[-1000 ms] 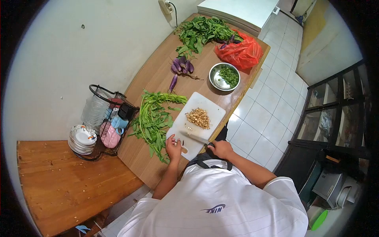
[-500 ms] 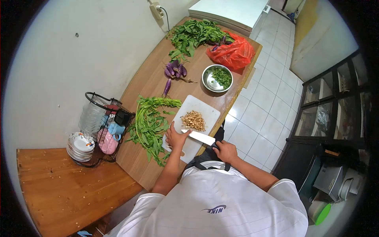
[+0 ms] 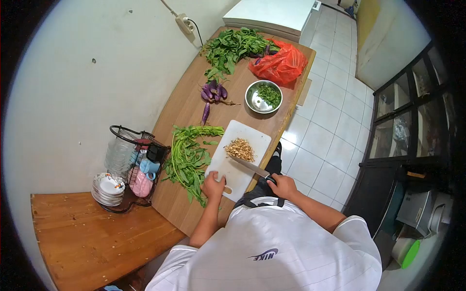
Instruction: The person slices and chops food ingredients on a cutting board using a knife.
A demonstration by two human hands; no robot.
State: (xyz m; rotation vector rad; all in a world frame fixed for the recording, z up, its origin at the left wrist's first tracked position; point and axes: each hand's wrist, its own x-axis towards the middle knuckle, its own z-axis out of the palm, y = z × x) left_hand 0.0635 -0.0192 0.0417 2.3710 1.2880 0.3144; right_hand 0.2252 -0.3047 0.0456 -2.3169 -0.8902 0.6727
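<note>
My right hand (image 3: 283, 186) is closed round the dark handle of a kitchen knife (image 3: 250, 165). The blade lies low over a white cutting board (image 3: 236, 127), its tip at the edge of a heap of chopped light-brown pieces (image 3: 240, 149), whose kind I cannot make out. At the board's near left edge, my left hand (image 3: 213, 186) grips the board beside its handle hole. Leafy green stems (image 3: 187, 153) lie just left of the board. A single purple eggplant (image 3: 206, 113) rests beyond them.
A steel bowl (image 3: 252, 100) of chopped greens stands near the table's right edge. Farther back are several eggplants (image 3: 212, 91), more leafy greens (image 3: 228, 51) and a red plastic bag (image 3: 280, 65). A dish rack (image 3: 150, 167) and stacked plates (image 3: 108, 186) stand at left.
My left hand has moved off the knife blade, back to the board's near left edge. The blade has turned and its tip is now at the heap. The view has shifted slightly.
</note>
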